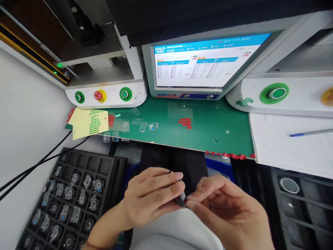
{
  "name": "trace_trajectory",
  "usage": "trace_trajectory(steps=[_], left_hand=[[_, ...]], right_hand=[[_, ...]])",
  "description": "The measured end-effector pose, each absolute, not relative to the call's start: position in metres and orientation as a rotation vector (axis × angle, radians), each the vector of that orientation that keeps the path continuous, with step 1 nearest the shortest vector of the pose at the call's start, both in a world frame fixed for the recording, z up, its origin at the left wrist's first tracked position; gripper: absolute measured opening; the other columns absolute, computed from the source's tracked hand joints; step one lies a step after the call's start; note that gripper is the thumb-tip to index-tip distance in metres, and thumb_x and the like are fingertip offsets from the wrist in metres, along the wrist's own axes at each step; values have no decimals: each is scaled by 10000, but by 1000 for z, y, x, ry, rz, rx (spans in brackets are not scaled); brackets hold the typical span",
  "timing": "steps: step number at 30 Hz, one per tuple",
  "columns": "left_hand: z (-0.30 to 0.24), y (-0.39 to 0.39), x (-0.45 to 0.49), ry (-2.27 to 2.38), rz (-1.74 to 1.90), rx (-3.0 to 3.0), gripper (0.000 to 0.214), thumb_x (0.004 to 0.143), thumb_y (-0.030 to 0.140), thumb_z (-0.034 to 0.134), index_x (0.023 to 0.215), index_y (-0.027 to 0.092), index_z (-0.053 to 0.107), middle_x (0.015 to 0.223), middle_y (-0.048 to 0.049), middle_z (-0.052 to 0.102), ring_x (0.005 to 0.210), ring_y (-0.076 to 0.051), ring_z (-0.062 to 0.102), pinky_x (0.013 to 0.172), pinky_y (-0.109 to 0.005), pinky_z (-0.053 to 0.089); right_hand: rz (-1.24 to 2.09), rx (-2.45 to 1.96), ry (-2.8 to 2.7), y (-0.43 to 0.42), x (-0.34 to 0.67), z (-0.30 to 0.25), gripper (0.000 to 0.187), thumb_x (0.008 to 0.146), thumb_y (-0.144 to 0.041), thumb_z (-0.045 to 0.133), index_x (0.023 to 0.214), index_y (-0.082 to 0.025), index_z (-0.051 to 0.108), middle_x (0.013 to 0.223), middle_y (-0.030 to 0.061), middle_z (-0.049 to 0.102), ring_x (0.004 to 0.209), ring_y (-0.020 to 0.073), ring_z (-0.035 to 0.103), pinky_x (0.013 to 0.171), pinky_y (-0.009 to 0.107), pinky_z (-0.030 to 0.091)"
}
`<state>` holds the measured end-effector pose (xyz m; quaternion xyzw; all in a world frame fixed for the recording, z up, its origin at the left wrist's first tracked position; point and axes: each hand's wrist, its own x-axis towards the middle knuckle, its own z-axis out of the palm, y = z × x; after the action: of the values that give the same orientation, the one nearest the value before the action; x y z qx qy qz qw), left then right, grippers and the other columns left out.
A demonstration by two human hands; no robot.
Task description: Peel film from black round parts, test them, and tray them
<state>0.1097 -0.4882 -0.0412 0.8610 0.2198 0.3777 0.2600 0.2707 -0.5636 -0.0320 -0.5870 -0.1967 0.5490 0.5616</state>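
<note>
My left hand (149,198) and my right hand (229,211) meet low in the middle, over my lap. Both pinch one small dark part (180,199) between their fingertips; most of it is hidden by the fingers. To the left lies a black foam tray (104,163) with several small round parts (75,201) in clear wrappers set in its pockets.
A green mat (208,121) covers the bench, with torn clear film scraps (143,125), red dot stickers (185,122) and a yellow sticker sheet (85,121). Behind stand a monitor (205,62) and machines with green and red buttons. A paper sheet with a pen (309,132) lies right.
</note>
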Motion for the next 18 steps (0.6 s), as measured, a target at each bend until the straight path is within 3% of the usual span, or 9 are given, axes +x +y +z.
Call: trace_trajectory(steps=[6, 11, 15, 18], left_hand=[[-43, -485, 108, 517, 998, 2251, 563, 894, 225, 699, 1423, 204, 507, 1030, -114, 778, 965, -240, 747, 760, -347, 651], [-55, -480, 111, 416, 1086, 2024, 572, 803, 258, 791, 1343, 205, 613, 1050, -141, 769, 879, -230, 745, 740, -325, 638], [-65, -481, 114, 507, 1001, 1680, 641, 706, 317, 866, 1307, 262, 650, 1102, -131, 762, 897, -233, 747, 780, -320, 630], [-67, -482, 116, 565, 878, 1244, 566, 754, 402, 826, 1280, 262, 672, 1143, -143, 749, 844, -227, 759, 711, -296, 639]], right_hand=[[1794, -1107, -269, -552, 281, -50, 450, 508, -327, 969, 763, -227, 611, 571, -60, 565, 475, 86, 502, 461, 207, 406], [1877, -907, -255, -548, 268, -73, 580, 453, -399, 978, 831, -216, 579, 781, -37, 559, 596, 79, 499, 489, 175, 416], [1692, -963, -287, -551, 266, -80, 506, 584, -490, 904, 923, -233, 629, 884, 7, 584, 686, 115, 515, 550, 198, 439], [1469, -1062, -259, -552, 279, -84, 383, 715, -520, 794, 931, -227, 673, 999, 58, 607, 830, 174, 560, 664, 252, 493]])
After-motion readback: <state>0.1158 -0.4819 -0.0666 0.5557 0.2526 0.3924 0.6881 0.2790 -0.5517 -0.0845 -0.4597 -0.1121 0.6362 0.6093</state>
